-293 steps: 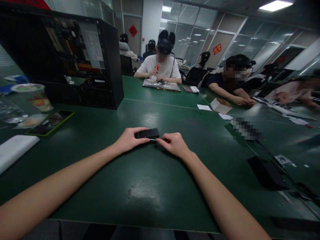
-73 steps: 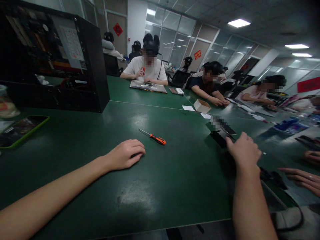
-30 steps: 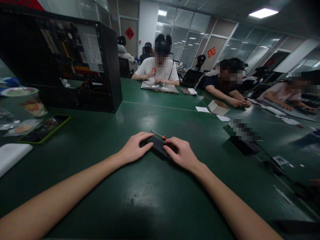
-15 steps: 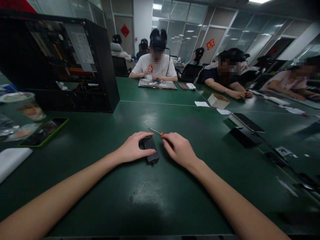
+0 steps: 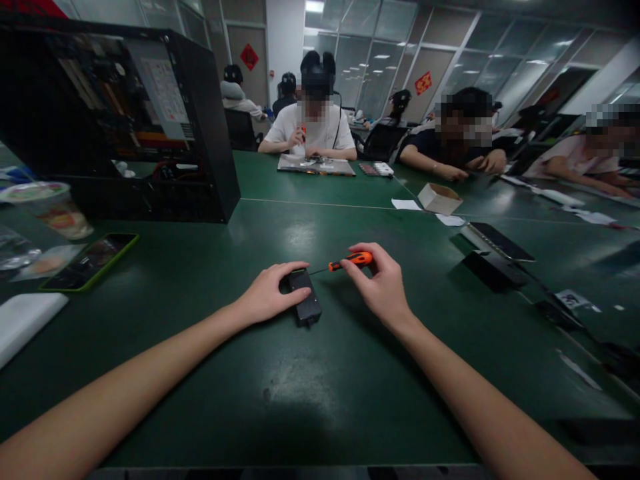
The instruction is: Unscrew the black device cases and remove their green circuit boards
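Observation:
My left hand (image 5: 270, 291) grips a small black box (image 5: 307, 308) resting on the green table, thumb across its top and fingers along its far side. The box looks like a power adapter, though I cannot be sure. Just to the right, my right hand (image 5: 383, 287) holds a screwdriver (image 5: 357, 260) by its orange and black handle. The thin shaft points left toward the far end of the box; whether its tip touches the box I cannot tell.
An open black computer case (image 5: 200, 133) stands at the left. Near it are a plastic cup (image 5: 63, 217) and a green-edged phone (image 5: 90, 263). On the right lie a small open box (image 5: 440, 199) and another phone (image 5: 500, 241). A person (image 5: 320, 127) sits opposite; others work farther right.
My right hand has lifted and moved slightly right, with the screwdriver's handle now fully visible and its shaft aimed at the black box. My left hand stays on the box.

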